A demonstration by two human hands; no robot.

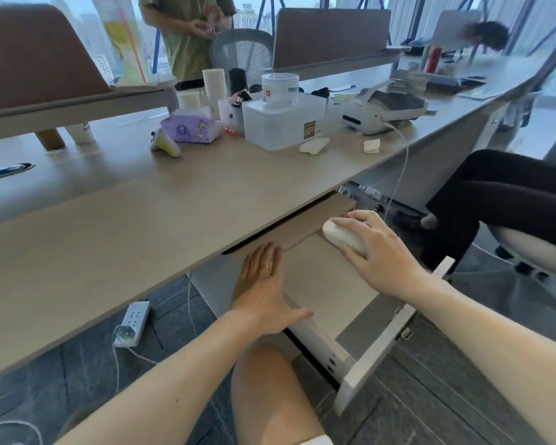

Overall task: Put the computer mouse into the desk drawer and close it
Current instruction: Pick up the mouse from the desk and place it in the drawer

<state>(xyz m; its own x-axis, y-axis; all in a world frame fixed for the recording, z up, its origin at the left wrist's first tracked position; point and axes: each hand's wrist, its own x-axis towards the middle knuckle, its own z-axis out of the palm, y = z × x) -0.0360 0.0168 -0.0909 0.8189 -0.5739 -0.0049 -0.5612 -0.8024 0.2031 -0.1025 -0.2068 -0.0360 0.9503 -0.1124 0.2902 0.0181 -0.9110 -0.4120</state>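
Two hands over open drawer [360, 319], right grip [377, 248] wrapped around white mouse [342, 239], left grip [264, 293] spread flat, cluttered worktop [142, 226], grey office floor [463, 396].

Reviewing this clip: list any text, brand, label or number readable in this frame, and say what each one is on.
Nothing can be read with confidence.
Red label on the round clear container: too blurred.
Brown sticker on the translucent storage box: print too small.
Purple tissue pack: cartoon figures only, no legible words.
White computer mouse in the right hand: no marking visible.
Open desk drawer and power strip: no text visible.
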